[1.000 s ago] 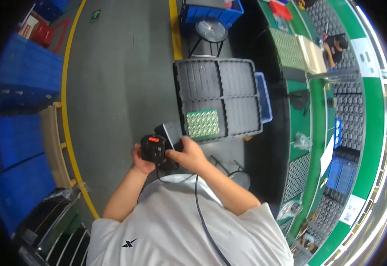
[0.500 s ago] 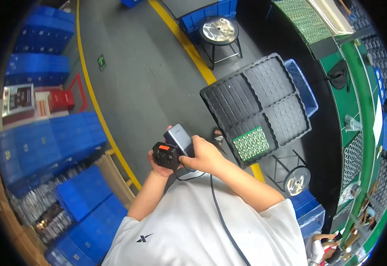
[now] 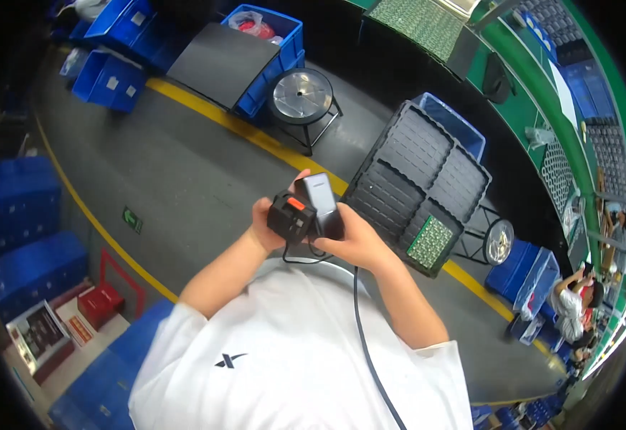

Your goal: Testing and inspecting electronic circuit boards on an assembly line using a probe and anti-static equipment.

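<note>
Close in front of my chest, my left hand [image 3: 261, 221] is closed round a black boxy device [image 3: 289, 222] with an orange patch on top. Beside it, my right hand [image 3: 359, 236] grips a slim rectangular device [image 3: 318, 190], silver-grey on its face and black at its lower part, like a power bank. The two devices are side by side, and I cannot tell whether they touch. A dark cable [image 3: 362, 322] runs down my white shirt, and a thinner loop hangs below the devices. Fingertips show behind the grey device; the rest of those fingers is hidden.
A black compartment tray [image 3: 417, 147] holds a green circuit board [image 3: 431, 242] in one section. Round-topped stools [image 3: 301, 95] stand near the yellow floor line. Blue bins [image 3: 108, 82] line both sides. A green workbench [image 3: 521, 107] runs along the right, with people [image 3: 571, 304] farther down.
My view has turned to the right, so the tray, stools and bins sit differently in it. Both hands still hold the same two devices, now tilted a little more upright.
</note>
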The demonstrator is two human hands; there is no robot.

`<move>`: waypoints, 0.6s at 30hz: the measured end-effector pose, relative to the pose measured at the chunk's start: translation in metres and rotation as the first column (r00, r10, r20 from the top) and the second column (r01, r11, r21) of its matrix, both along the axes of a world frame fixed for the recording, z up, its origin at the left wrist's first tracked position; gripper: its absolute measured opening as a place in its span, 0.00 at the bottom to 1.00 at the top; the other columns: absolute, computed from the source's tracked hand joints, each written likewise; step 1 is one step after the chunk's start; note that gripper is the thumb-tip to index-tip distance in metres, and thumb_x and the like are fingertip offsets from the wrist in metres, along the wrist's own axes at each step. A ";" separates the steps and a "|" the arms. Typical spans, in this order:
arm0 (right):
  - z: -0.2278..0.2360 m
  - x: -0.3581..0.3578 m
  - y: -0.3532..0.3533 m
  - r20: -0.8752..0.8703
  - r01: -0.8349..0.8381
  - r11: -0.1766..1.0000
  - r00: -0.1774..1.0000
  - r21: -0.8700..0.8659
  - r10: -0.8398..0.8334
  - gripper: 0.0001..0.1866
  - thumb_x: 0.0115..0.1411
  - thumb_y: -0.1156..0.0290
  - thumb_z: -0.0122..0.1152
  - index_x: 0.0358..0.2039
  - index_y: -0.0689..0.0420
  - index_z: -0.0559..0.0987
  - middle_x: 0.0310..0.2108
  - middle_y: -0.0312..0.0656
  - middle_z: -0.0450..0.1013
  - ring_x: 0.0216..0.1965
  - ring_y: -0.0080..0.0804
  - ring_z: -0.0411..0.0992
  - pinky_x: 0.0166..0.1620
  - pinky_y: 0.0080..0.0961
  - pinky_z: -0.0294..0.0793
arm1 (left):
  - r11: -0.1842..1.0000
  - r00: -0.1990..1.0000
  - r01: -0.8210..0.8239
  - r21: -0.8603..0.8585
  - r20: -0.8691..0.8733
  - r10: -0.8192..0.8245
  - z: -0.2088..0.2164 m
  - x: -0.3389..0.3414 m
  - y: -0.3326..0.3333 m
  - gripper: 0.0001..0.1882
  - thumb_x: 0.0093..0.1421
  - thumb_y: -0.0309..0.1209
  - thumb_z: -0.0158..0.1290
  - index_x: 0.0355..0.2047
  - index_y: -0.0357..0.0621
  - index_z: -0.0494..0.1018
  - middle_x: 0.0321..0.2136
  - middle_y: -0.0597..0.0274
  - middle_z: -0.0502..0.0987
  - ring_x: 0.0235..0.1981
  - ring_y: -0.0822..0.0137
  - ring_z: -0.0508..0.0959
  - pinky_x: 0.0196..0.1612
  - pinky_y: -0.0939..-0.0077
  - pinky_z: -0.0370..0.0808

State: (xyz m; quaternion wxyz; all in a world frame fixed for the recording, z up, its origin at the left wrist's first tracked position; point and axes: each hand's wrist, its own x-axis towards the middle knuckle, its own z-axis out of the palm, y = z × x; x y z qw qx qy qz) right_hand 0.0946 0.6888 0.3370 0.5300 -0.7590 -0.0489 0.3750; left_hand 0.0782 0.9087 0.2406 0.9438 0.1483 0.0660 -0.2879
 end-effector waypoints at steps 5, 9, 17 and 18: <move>0.004 0.008 0.036 -0.018 0.291 0.949 0.957 0.118 -0.291 0.36 0.51 0.74 0.74 0.58 0.66 0.68 0.49 0.46 0.75 0.48 0.31 0.76 0.53 0.31 0.76 | 0.956 0.956 0.292 0.001 -0.004 -0.292 0.015 0.073 0.038 0.59 0.46 0.63 0.65 0.74 0.64 0.51 0.70 0.46 0.55 0.70 0.46 0.61 0.68 0.45 0.66; -0.010 0.025 0.051 -0.084 0.463 0.879 0.886 0.113 -0.456 0.40 0.47 0.66 0.78 0.57 0.68 0.69 0.47 0.50 0.76 0.49 0.36 0.77 0.54 0.32 0.76 | 0.915 0.913 0.403 0.005 -0.060 -0.402 0.012 0.109 0.044 0.60 0.46 0.61 0.65 0.75 0.62 0.48 0.71 0.45 0.55 0.70 0.46 0.60 0.71 0.45 0.60; -0.023 0.094 0.027 -0.002 0.468 0.872 0.881 0.145 -0.473 0.45 0.38 0.59 0.80 0.52 0.73 0.70 0.47 0.57 0.76 0.49 0.41 0.77 0.53 0.30 0.76 | 0.856 0.866 0.495 0.149 -0.157 -0.474 -0.004 0.185 0.050 0.54 0.47 0.62 0.63 0.71 0.54 0.59 0.71 0.46 0.57 0.71 0.45 0.60 0.70 0.42 0.59; -0.032 0.104 0.026 -0.008 0.474 0.869 0.879 0.140 -0.478 0.44 0.38 0.59 0.79 0.51 0.73 0.71 0.47 0.57 0.76 0.50 0.42 0.77 0.52 0.30 0.76 | 0.854 0.859 0.495 0.160 -0.239 -0.453 -0.016 0.200 0.054 0.53 0.47 0.62 0.62 0.69 0.52 0.62 0.71 0.45 0.57 0.70 0.44 0.61 0.70 0.42 0.60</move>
